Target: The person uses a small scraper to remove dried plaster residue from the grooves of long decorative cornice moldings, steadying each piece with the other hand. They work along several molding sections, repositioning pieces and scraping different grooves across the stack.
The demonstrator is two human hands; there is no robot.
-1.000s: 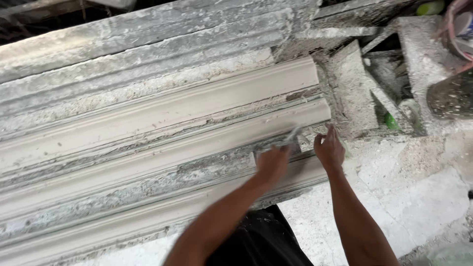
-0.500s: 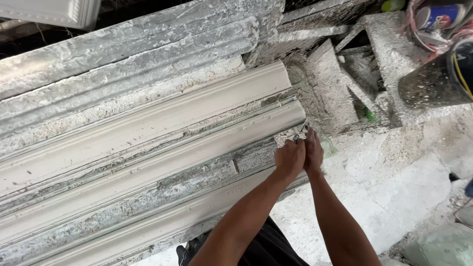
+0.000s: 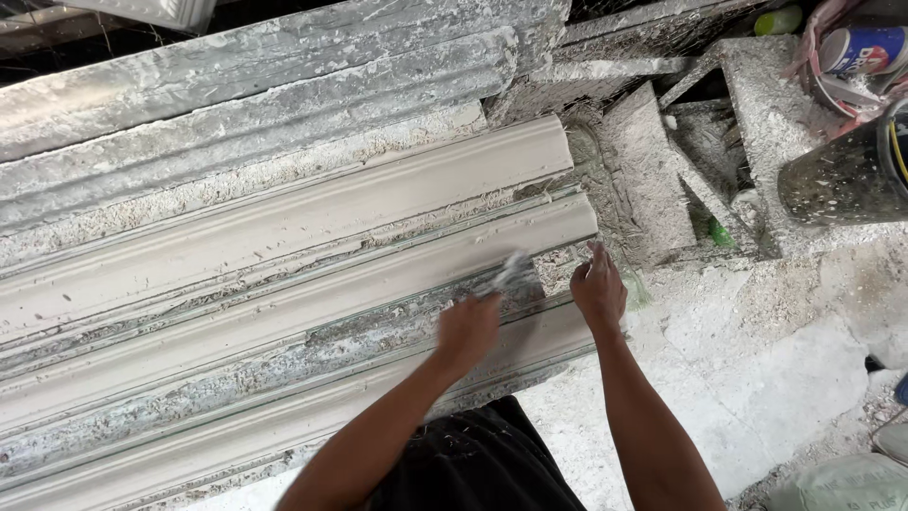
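Scraper blade (image 3: 516, 274), pale and motion-blurred, lying against the near edge of the middle plaster moulding (image 3: 312, 301), close to that moulding's right-hand end. Left hand (image 3: 467, 331) closed around the scraper's handle, knuckles up, forearm running down toward the lower edge of the view. Right hand (image 3: 598, 290) just beside the blade on its right, fingers curled loosely and resting at the end of the mould bed; holding nothing visible, though exact contact of the fingertips hard to tell. Three long cornice mouldings laid side by side, slanting from lower left to upper right: upper plaster moulding (image 3: 378, 203) farthest from the body, middle one beneath it, nearest moulding (image 3: 284, 421) partly behind the left forearm. Between the strips, grey channels (image 3: 236, 369) crusted with dried plaster crumbs. Beyond the strips, rough plaster-caked boards (image 3: 246, 104) running the same way. To the right of the moulding ends, angled blocks (image 3: 653, 180) coated in plaster, then a dark splattered bucket (image 3: 842, 175) at the right edge, with a small can (image 3: 865, 47) above it. Floor (image 3: 757, 378) under the right forearm white with spilled plaster. Black garment (image 3: 473, 468) at bottom centre.
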